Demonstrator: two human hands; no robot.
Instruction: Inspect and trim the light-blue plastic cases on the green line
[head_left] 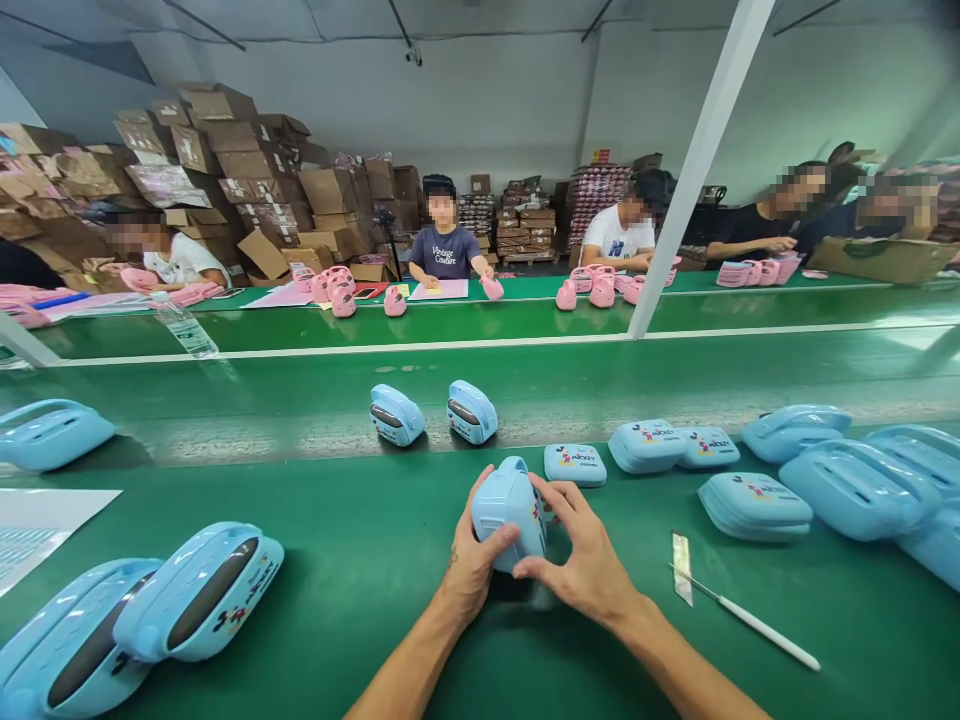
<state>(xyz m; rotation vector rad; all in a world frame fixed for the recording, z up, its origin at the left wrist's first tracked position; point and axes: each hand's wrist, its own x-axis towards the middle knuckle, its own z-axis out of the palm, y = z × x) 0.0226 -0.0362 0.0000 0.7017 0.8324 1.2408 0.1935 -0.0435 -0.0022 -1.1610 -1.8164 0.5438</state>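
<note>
A light blue plastic case [504, 505] with a loop handle on top is held upright above the green table, seen from its end, printed side to the right. My left hand [472, 555] wraps its left side, thumb across the end. My right hand [581, 550] touches the printed side with fingertips and thumb, its palm away from the case. Just beyond lies a flat blue Mickey-printed panel [575, 465]. Two handled blue cases, one on the left [396, 415] and one on the right [472, 412], stand farther back.
Blue shells [855, 485] and stacked printed panels [754, 505] lie at right, near a white-handled pointed tool [769, 632] and a small strip [682, 568]. Bigger blue cases [202, 590] sit at left by a paper sheet [45, 525]. Several people work across the bench with pink cases [341, 298].
</note>
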